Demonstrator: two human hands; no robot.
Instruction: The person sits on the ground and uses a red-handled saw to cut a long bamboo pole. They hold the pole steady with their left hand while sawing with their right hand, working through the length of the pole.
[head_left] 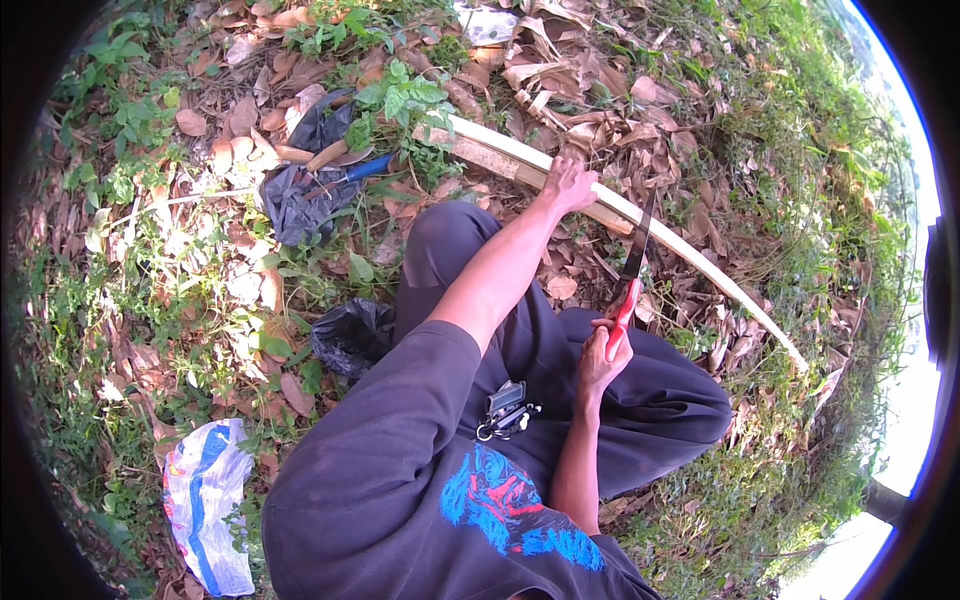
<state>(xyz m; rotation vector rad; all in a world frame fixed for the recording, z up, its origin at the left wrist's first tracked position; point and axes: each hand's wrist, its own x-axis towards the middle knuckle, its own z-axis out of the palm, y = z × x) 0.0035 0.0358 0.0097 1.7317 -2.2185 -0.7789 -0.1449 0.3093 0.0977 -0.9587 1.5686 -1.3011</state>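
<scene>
A long pale strip of wood [715, 275] lies slantwise in front of me, its right end reaching the grass. My left hand [570, 185] is closed over it, pressing it down near a shorter, rougher wood piece [485, 153] that lies along its near side. In my right hand [606, 352] is the red handle of a handsaw [634, 262]. Its dark blade points away from me and meets the strip just right of my left hand; whether it has cut in is too small to tell.
Wooden-handled tools [327, 154] and a blue-handled tool [368, 168] lie by a black plastic bag [300, 205] at far left. Another black bag [352, 337] touches my knee. A white-and-blue plastic bag [208, 510] sits at near left. Dry leaves and grass surround me.
</scene>
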